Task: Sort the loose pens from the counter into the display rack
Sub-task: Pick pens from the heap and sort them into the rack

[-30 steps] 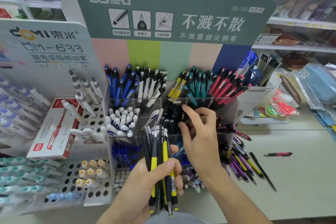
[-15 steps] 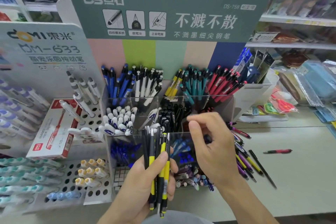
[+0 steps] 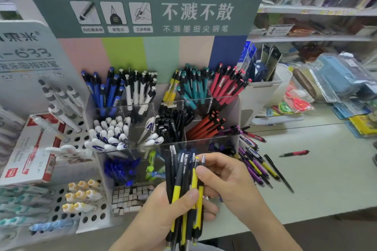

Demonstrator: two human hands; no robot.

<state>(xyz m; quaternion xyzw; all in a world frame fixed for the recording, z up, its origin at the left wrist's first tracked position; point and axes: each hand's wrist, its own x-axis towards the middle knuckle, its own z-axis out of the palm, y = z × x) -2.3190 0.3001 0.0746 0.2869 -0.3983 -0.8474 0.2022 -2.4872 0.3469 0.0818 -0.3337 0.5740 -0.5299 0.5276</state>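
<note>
Pens (image 3: pixel 184 193) in a yellow-black bundle are gripped by the left hand (image 3: pixel 163 216); one is pinched by the right hand (image 3: pixel 226 179). Loose pens (image 3: pixel 257 163) at centre right remain unsorted beside the display rack (image 3: pixel 163 108).

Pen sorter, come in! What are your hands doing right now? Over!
Left hand grips the yellow-and-black pen bundle. Right hand pinches one pen at its top. Loose pens wait on the counter. Rack unobstructed.
</note>
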